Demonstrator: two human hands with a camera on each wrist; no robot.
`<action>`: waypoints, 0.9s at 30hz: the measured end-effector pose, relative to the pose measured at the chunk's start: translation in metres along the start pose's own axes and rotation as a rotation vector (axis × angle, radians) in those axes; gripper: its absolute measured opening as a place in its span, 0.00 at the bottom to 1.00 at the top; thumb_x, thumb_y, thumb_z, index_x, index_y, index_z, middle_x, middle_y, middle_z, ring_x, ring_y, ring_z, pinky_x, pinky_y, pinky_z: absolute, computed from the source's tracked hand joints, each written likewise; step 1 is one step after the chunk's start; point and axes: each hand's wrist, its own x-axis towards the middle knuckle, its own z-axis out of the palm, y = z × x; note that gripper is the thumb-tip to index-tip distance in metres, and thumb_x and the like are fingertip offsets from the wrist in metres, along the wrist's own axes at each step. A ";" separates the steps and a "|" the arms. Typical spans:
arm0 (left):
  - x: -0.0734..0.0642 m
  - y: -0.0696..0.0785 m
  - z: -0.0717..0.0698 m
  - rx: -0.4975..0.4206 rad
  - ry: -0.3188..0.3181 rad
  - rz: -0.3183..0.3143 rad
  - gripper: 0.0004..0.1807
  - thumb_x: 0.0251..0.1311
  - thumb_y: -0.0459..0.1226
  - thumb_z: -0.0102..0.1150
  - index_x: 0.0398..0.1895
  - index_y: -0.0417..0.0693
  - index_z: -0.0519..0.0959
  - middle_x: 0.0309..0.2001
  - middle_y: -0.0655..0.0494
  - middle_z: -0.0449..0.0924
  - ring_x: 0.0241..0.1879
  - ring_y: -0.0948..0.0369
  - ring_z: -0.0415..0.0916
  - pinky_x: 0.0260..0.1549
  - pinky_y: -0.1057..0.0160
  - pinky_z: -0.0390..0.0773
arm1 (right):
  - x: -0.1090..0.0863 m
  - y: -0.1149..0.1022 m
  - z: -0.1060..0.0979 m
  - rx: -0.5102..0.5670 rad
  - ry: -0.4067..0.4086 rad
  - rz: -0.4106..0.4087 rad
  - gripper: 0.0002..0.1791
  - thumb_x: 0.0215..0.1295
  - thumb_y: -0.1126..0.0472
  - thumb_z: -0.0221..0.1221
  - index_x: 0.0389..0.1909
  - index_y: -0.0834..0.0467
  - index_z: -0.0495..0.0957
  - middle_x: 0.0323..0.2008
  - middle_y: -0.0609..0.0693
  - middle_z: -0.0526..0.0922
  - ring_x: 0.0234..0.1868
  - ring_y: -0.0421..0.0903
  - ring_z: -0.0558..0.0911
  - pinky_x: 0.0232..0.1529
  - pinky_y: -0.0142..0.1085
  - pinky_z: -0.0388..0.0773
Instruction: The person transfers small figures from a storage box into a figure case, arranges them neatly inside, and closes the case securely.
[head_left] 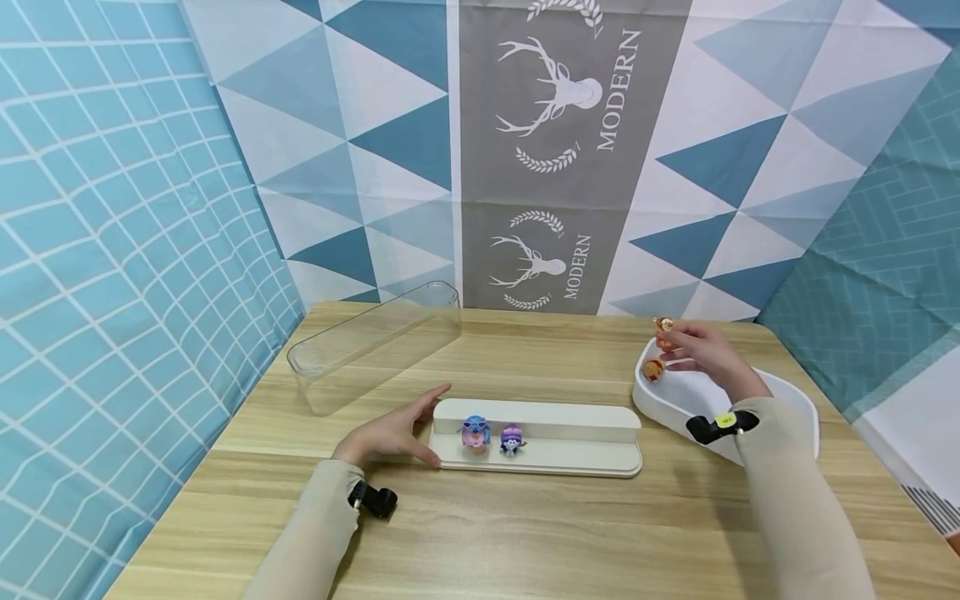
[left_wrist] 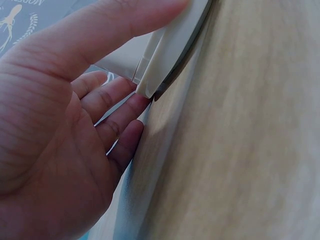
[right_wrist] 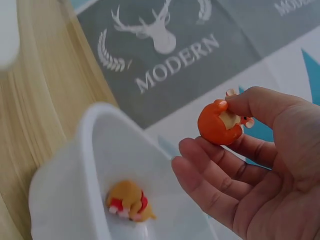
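- Right of frame: the right hand (head_left: 705,354) pinches an orange figurine (right_wrist: 214,127) high, apparently to clear the white tub (head_left: 660,408).
- Centre: the left hand (head_left: 393,432) touches the white stand (head_left: 577,454) with spread, relaxed fingers, probably steadying it under the blue figurine (head_left: 475,433) and purple figurine (head_left: 512,442).
- The tub's wall surrounds a yellow figurine (right_wrist: 127,197); a clear cover (head_left: 375,342) sits left of centre.

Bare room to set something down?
Free: table between the sleeves, in front of cream stand; behind it, between clear cover and white bin; the stand right of the purple figurine. Crowded: stand's left end, left hand and blue figurine; bin's far-left corner, right hand holding orange figurine near yellow figurine.
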 end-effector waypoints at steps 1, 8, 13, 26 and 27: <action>0.000 0.000 0.000 0.000 -0.001 0.004 0.67 0.45 0.35 0.79 0.81 0.48 0.39 0.75 0.37 0.52 0.74 0.43 0.51 0.71 0.42 0.47 | -0.001 -0.002 0.002 -0.003 0.003 -0.010 0.23 0.77 0.52 0.52 0.53 0.71 0.70 0.37 0.43 0.80 0.38 0.43 0.85 0.41 0.41 0.84; 0.001 -0.002 -0.001 0.020 -0.009 0.018 0.67 0.45 0.36 0.80 0.81 0.47 0.39 0.75 0.38 0.53 0.73 0.44 0.52 0.71 0.42 0.48 | -0.011 -0.014 0.017 -0.046 0.056 -0.042 0.26 0.75 0.50 0.55 0.56 0.71 0.69 0.40 0.49 0.81 0.38 0.42 0.85 0.42 0.40 0.84; 0.002 -0.002 -0.001 0.011 -0.008 0.043 0.67 0.45 0.34 0.79 0.80 0.44 0.39 0.73 0.38 0.57 0.71 0.44 0.56 0.71 0.43 0.50 | -0.019 -0.023 0.032 -0.037 0.098 -0.114 0.23 0.75 0.54 0.55 0.54 0.73 0.69 0.38 0.49 0.82 0.34 0.37 0.84 0.39 0.37 0.84; 0.003 -0.003 -0.001 0.033 0.003 0.045 0.66 0.45 0.33 0.79 0.80 0.44 0.40 0.73 0.39 0.59 0.70 0.45 0.57 0.70 0.43 0.50 | -0.039 -0.037 0.069 -0.022 0.143 -0.229 0.19 0.73 0.61 0.57 0.51 0.74 0.71 0.35 0.47 0.80 0.32 0.36 0.83 0.33 0.35 0.84; 0.003 -0.003 -0.001 0.029 0.001 0.046 0.66 0.45 0.33 0.79 0.80 0.44 0.40 0.72 0.39 0.59 0.70 0.45 0.57 0.70 0.43 0.50 | -0.040 -0.037 0.071 -0.026 0.147 -0.225 0.19 0.73 0.61 0.57 0.51 0.74 0.71 0.35 0.48 0.80 0.32 0.36 0.83 0.33 0.35 0.84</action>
